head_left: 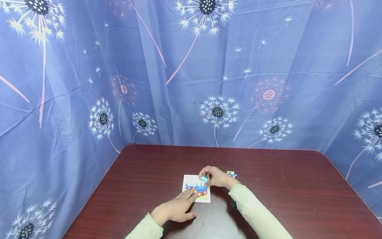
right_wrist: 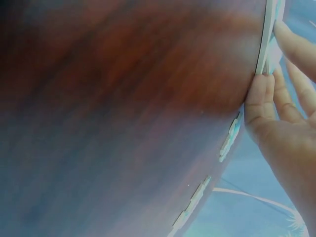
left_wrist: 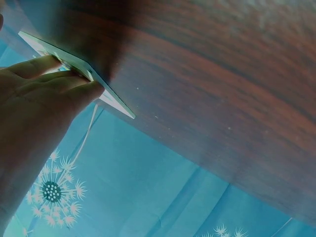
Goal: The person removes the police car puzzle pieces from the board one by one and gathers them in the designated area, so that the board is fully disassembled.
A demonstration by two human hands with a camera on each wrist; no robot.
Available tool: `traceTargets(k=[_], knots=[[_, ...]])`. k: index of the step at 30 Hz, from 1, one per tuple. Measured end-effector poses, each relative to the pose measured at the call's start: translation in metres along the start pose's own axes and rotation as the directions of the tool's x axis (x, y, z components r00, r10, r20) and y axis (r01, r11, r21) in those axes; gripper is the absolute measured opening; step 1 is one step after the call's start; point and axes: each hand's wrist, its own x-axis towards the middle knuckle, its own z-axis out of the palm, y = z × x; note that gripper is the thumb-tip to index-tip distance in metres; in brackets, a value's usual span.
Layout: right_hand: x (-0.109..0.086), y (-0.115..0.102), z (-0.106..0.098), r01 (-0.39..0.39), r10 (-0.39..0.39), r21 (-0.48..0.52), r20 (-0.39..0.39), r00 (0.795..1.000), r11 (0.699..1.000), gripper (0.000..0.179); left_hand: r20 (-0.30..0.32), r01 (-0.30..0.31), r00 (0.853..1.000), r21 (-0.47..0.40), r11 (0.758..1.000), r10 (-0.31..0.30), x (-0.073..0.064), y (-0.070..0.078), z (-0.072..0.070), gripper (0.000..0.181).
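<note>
A small jigsaw board (head_left: 184, 180) with a white border and a picture of a blue vehicle with red wheels lies flat on the table. My left hand (head_left: 176, 207) rests on its lower left part, fingers stretched out and thumb apart on the table side. In the left wrist view those fingertips press on the board (left_wrist: 118, 104). At the board's upper right corner my right hand (head_left: 217, 176) pinches a light blue puzzle piece (head_left: 204, 179) over the picture. The right wrist view shows the right fingers (right_wrist: 257, 96) at the board's edge (right_wrist: 266, 37).
Just right of the right hand lies a colourful puzzle piece (head_left: 231, 173), partly behind the wrist. Two loose pieces show in the right wrist view, one nearer the hand (right_wrist: 230, 138). The dark red wooden table (head_left: 143, 172) ends at a blue dandelion-print curtain (head_left: 185, 109).
</note>
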Motion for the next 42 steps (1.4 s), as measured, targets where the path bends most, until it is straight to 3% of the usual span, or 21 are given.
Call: traceTargets(k=[9, 26, 37, 42], knots=[[0.001, 0.000, -0.001, 0.009, -0.009, -0.004, -0.030, 1.000, 1.000, 0.031, -0.010, -0.004, 1.000, 0.000, 1.000, 0.004, 0.000, -0.001, -0.001, 0.070], [-0.004, 0.000, -0.008, 0.052, -0.045, 0.184, -0.041, 0.998, 0.982, 0.026, -0.011, -0.002, 1.000, 0.000, 1.000, 0.002, -0.001, 0.000, -0.001, 0.070], [-0.012, 0.004, -0.028, -0.006, 0.021, 0.257, -0.055, 0.998, 0.966, 0.025, -0.014, -0.006, 1.000, 0.015, 1.000, 0.006, -0.001, 0.000, -0.001, 0.071], [-0.019, 0.011, -0.038, -0.021, 0.041, 0.237, -0.079, 0.996, 0.971, 0.024, -0.010, -0.006, 1.000, 0.004, 1.000, 0.006, -0.001, -0.001, 0.002, 0.070]])
